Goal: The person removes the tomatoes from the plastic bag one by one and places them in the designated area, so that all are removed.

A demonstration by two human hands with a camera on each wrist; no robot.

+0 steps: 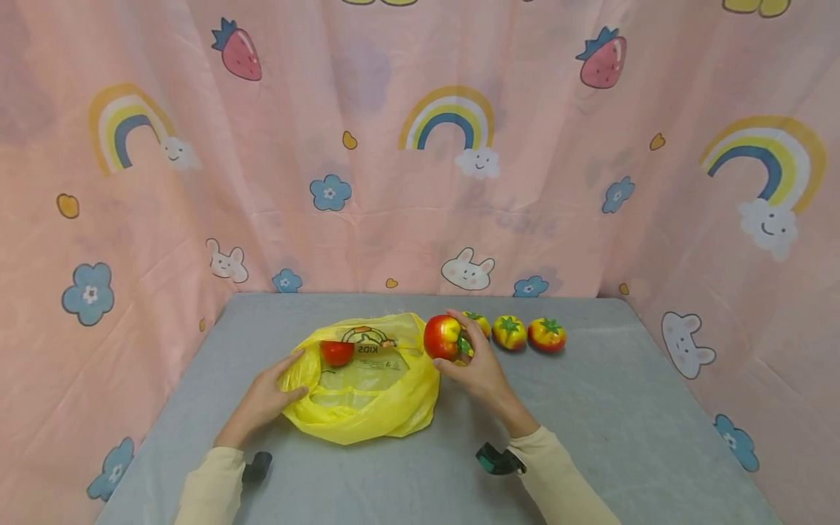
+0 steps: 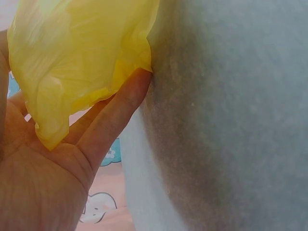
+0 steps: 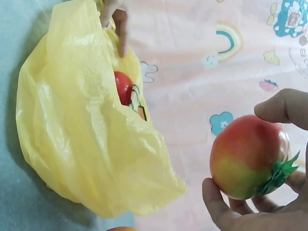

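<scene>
One pink curtain [image 1: 394, 219], printed with rainbows, strawberries and rabbits, fills the upper part of the frame. Beneath it a grey table [image 1: 623, 437] spans the bottom, and left of centre on it lies a yellow plastic bag [image 1: 394, 415], its mouth gaping. At the bag's left edge, the left hand [image 1: 265, 396] touches the film, fingers fairly straight and thumb well apart from them. The right hand [image 1: 482, 372], near the centre, is clamped, thumb and fingers, round a red-and-yellow tomato [image 1: 441, 337] by the bag's right rim (the right wrist view shows a gap between tomato and bag). Three more tomatoes [image 1: 509, 332] stand in a row right of centre, the leftmost partly hidden by that hand. Last, a partly covered red tomato [image 1: 337, 354] shows inside the bag, towards its upper left.
</scene>
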